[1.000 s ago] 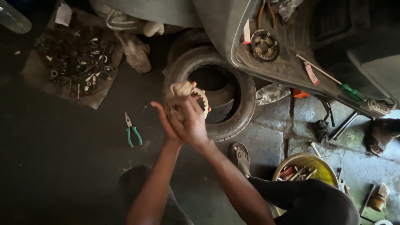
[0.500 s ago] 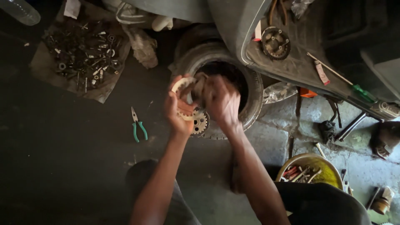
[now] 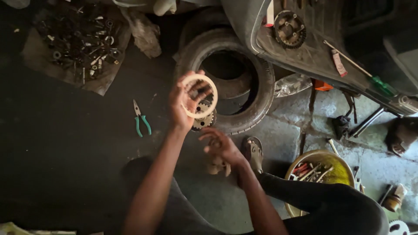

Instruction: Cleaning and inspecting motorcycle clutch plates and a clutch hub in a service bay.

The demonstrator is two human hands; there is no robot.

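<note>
Left hand [image 3: 185, 104] is gripping a pale flat ring [image 3: 200, 95], held up over the near edge of the old tyre [image 3: 244, 82], with a toothed gear [image 3: 203, 118] just behind it. Right hand [image 3: 221, 147] hangs loosely curled below, over a rag [image 3: 217, 166]. Green pliers [image 3: 141, 118] lie to the left.

L hand [image 3: 185, 104]: raised, fingers curled shut round a pale ring.
R hand [image 3: 220, 146]: lower, fingers loosely bent, nothing gripped.
Forearms: both bare, angled up from bottom edge.
</note>
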